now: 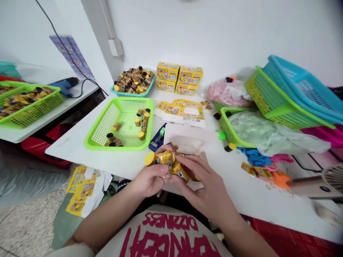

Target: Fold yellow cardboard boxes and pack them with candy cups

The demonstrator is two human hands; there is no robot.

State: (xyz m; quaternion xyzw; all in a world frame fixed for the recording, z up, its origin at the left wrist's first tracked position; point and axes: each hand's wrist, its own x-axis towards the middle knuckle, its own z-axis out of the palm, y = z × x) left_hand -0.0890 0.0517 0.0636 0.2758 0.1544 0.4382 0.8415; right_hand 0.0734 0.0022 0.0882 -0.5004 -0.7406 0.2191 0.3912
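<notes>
Small yellow tubs with printed wraps are bunched between my two hands, above the table's front edge. My left hand is closed around several of them, its thumb across the front. My right hand curls over the tubs from the other side, fingertips against them. Just behind my hands is an open white carton with its flap raised; more tubs show at its mouth, partly hidden by my fingers. To the left, a green basket holds a few loose tubs with yellow and black lids.
A blue tape dispenser lies beside the basket. Behind stand a heaped blue basket, stacked yellow boxes and a flat carton sheet. Stacked baskets, plastic bags and a fan crowd the right.
</notes>
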